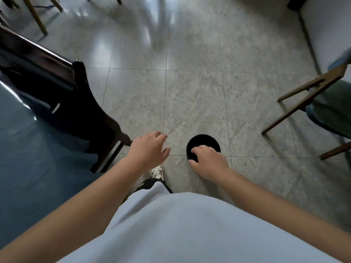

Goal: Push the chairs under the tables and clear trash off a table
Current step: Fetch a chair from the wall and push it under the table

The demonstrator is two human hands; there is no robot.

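Soft indoor daylight, a wide-angle view with bent edges.

The tiled floor [199,92] shines with pale streaks of glare in the upper middle of the frame, so the light seems to come from far ahead. The dark chair [62,92] at the left is almost black and shows little detail. The wooden chair [307,93] at the right edge looks blurred and stretched. Shadows are weak.

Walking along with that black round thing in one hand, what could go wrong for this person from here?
The right hand grips the black round container only at its near rim, so it might tip or slip, spilling whatever is inside. The dark chair on the left sticks its legs into the walkway beside the left hand, and the wooden chair juts in from the right; a foot could catch either. The glossy tiled floor may be slippery.
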